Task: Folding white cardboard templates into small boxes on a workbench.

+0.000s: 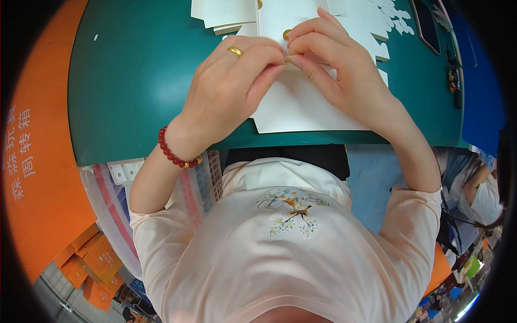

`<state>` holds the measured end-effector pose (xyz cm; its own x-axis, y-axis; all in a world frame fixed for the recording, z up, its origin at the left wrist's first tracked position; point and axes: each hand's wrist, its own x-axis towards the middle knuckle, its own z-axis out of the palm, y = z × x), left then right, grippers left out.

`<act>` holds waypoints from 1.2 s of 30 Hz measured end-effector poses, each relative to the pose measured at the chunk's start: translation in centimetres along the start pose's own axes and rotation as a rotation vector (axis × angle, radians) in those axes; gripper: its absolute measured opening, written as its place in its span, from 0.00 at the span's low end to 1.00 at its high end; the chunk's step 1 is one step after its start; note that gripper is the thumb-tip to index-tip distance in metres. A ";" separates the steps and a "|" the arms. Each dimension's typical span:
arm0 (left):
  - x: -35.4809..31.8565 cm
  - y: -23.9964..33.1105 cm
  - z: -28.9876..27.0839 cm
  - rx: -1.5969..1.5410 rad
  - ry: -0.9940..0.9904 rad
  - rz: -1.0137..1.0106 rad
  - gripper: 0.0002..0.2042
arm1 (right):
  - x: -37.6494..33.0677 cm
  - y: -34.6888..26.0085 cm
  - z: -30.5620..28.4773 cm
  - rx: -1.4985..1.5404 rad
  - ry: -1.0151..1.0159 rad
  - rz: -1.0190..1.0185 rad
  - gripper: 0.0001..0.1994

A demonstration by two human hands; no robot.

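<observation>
I see the left hand [237, 86] and the right hand [339, 70] meeting above the green desk [129, 81]; the fingertips of both hands touch at one spot, and they pinch there something very small, which I cannot identify because the fingers [269, 56] cover it; so the fingers of both hands are narrow, closed in a pinch. Under the hands lies a white card [301, 110], flat on the desk, its near edge close to the desk edge; the hands are just above it and hide its middle part. A small gold disc [286, 34] shows just behind the fingertips, partly covered by the right hand; I cannot tell if it touches the card. The left hand wears a gold ring [235, 51]; on the left wrist is a bracelet [171, 152] of red beads.

Farther on the desk I see more white cards [226, 13] in a loose pile, and to the right small white cutouts [396, 13] lie spread; a dark flat phone [425, 24] lies near the right rim of the desk. At the left is an orange surface [46, 161] with white characters; below it orange boxes [94, 264] are stacked. At the far right another person [479, 188] in white is partly visible.
</observation>
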<state>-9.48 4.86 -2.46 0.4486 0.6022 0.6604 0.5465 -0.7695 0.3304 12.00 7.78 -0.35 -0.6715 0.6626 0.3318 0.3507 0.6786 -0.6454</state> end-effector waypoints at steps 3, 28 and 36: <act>-0.6 -0.4 -0.6 -0.093 0.037 -0.104 0.09 | 0.0 0.2 -0.2 0.007 0.015 -0.020 0.03; -3.5 2.6 -6.0 0.156 -0.016 -0.212 0.09 | -3.9 -0.3 -2.3 -0.183 0.123 -0.141 0.21; -9.2 -2.3 -14.3 0.605 -0.082 -0.614 0.07 | -0.8 5.3 -3.9 -0.549 0.251 0.130 0.20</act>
<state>-24.97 -1.92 0.39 -0.0126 0.9057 0.4238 0.9807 -0.0716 0.1820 16.95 12.14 -1.32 -0.4501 0.7599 0.4690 0.7491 0.6072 -0.2650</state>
